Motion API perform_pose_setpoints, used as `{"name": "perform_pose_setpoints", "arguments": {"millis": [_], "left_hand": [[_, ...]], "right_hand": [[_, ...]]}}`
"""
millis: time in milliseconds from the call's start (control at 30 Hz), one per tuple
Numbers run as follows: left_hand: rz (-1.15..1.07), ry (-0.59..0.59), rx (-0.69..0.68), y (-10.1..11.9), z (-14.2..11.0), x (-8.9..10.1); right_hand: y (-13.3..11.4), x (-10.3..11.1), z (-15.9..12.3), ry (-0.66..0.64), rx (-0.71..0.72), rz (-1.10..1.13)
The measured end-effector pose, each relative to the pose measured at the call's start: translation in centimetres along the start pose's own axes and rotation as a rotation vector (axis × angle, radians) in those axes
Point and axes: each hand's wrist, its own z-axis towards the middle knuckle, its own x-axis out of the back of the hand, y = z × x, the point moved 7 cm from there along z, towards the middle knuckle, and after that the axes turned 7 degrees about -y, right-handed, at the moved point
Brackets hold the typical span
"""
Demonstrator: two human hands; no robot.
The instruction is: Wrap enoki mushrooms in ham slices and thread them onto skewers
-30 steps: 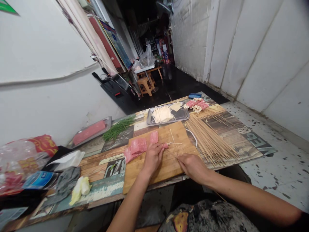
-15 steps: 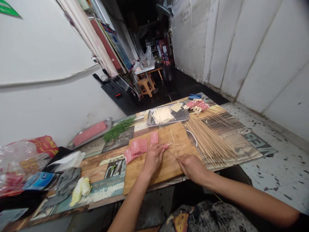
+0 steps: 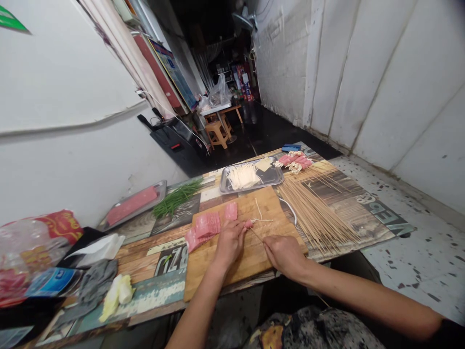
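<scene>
Over the wooden cutting board [image 3: 261, 261], my left hand [image 3: 229, 244] pinches a small pink meat roll [image 3: 248, 224] with pale strands sticking out of it. My right hand [image 3: 285, 254] is closed around a thin wooden skewer [image 3: 257, 234], whose tip reaches the roll; I cannot tell how deep it goes. Sliced pink meat [image 3: 207, 225] lies on the board left of my left hand, with one separate slice [image 3: 230, 211] just beyond the fingers. Loose pale enoki strands [image 3: 259, 208] rest on the board behind the roll.
Many bare skewers [image 3: 316, 208] lie right of the board. Behind it stand a tray [image 3: 274, 181] of enoki and finished meat skewers [image 3: 296, 161]. Green chives [image 3: 178, 198], a meat tray [image 3: 134, 203], a grey cloth [image 3: 96, 286], cabbage pieces [image 3: 118, 295] and plastic bags [image 3: 39, 247] occupy the left.
The view has shifted slightly. Both hands keep nearly the same place on the board, still on the meat roll and the skewer.
</scene>
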Motion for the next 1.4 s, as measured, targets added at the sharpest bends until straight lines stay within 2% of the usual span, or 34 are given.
{"name": "perform_pose_setpoints", "arguments": {"millis": [467, 700, 833, 933, 1067, 1267, 1400], "left_hand": [[0.004, -0.027, 0.033, 0.0, 0.0, -0.1], [0.048, -0.027, 0.033, -0.1, 0.1, 0.0], [0.081, -0.029, 0.028, 0.0, 0.0, -0.1], [0.11, -0.02, 0.01, 1.0, 0.0, -0.2], [0.177, 0.038, 0.017, 2.5, 1.0, -0.6], [0.237, 0.095, 0.109, 2.9, 5.7, -2.4], [0.208, 0.052, 0.238, 2.2, 7.9, -4.7]], "right_hand": [[-1.2, 0.4, 2.9, -0.052, -0.044, -0.029], [-1.8, 0.5, 5.1, -0.007, -0.058, -0.011], [-2.0, 0.8, 5.0, 0.019, -0.024, 0.004], [-1.8, 1.4, 4.2, 0.029, 0.004, 0.011], [-0.1, 2.7, 3.5, 0.05, 0.015, -0.005], [4.5, 5.2, 5.0, 0.151, 0.127, -0.13], [7.7, 5.9, 6.5, 0.061, 0.183, -0.179]]}}
